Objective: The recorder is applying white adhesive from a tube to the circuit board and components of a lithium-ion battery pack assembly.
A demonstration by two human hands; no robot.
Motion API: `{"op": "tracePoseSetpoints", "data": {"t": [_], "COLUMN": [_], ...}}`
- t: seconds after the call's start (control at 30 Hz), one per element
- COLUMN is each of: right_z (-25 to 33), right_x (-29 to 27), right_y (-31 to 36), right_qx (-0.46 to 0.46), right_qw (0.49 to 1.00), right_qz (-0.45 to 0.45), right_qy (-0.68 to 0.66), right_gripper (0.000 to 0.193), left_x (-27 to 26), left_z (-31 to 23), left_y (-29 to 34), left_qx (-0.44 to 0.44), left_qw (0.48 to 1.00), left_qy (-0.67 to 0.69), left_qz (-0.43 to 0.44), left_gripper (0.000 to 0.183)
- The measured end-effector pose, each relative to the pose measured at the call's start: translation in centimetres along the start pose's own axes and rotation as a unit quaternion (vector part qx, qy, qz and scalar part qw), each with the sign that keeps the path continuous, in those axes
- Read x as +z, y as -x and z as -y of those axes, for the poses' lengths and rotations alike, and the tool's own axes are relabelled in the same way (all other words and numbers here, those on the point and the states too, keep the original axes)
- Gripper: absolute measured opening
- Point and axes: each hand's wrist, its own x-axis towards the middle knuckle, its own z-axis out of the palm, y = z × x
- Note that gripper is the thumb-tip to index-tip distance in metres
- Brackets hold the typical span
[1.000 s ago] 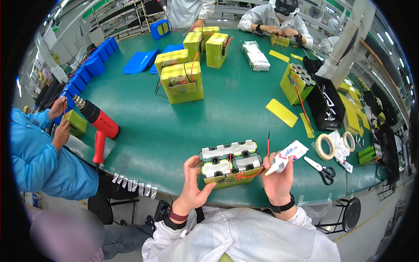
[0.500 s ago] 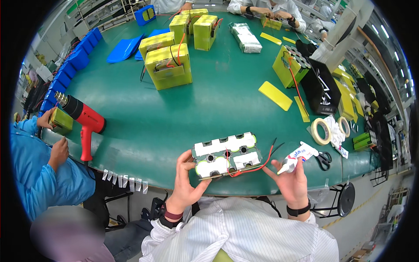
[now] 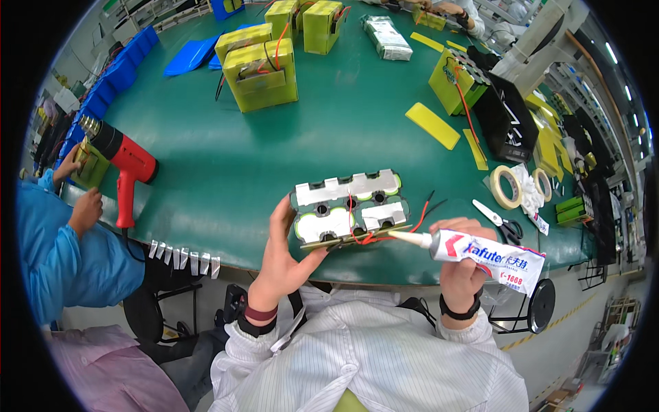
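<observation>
A battery pack (image 3: 322, 225) with metal strips and white patches over its green-rimmed cells is tilted up near the front of the green table. My left hand (image 3: 278, 264) is closed on its left end, thumb along the near lower edge. Red and black wires (image 3: 416, 223) run from the pack's near side toward the right. In my right hand (image 3: 458, 275) lies a white glue tube (image 3: 495, 259) with red and blue print. Its pale pointed nozzle (image 3: 408, 237) aims left at the pack's near right edge; whether it touches cannot be told.
Scissors (image 3: 504, 223) and masking tape rolls (image 3: 504, 187) lie to the right, beside a black box (image 3: 506, 130). Yellow-wrapped packs (image 3: 261, 79) stand farther back. At left, a red heat gun (image 3: 134, 161) sits near a co-worker in a blue sleeve (image 3: 48, 254). Tape strips (image 3: 184, 259) hang off the front edge.
My right hand has swung the glue tube round so it lies level, nozzle to the left near the pack. The pack has lifted and tilted slightly in my left hand. The view has shifted.
</observation>
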Motion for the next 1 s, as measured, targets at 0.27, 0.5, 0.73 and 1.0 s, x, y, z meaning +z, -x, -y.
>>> {"op": "tracePoseSetpoints", "data": {"t": [0.27, 0.5, 0.73, 1.0], "right_z": [0.2, -0.3, -0.3, -0.5], "right_x": [3.3, 4.4, 4.7, 4.7], "right_y": [-5.1, -8.0, -8.2, -8.4], "right_qx": [0.029, 0.066, 0.089, 0.080], "right_qw": [0.999, 0.984, 0.977, 0.975], "right_qz": [0.003, 0.105, 0.120, 0.131], "right_qy": [0.040, 0.127, 0.152, 0.157], "right_gripper": [0.014, 0.019, 0.019, 0.018], "left_x": [-0.1, -0.2, -0.3, -0.5], "left_z": [0.5, 0.6, 1.2, 1.0], "left_y": [-0.2, -0.1, 0.1, 0.1], "left_qx": [0.019, 0.015, 0.020, 0.014], "left_qw": [1.000, 1.000, 0.998, 0.997], "left_qy": [-0.007, -0.027, -0.049, -0.064], "left_qz": [-0.005, 0.001, 0.016, 0.031], "left_gripper": [0.084, 0.085, 0.086, 0.086]}}
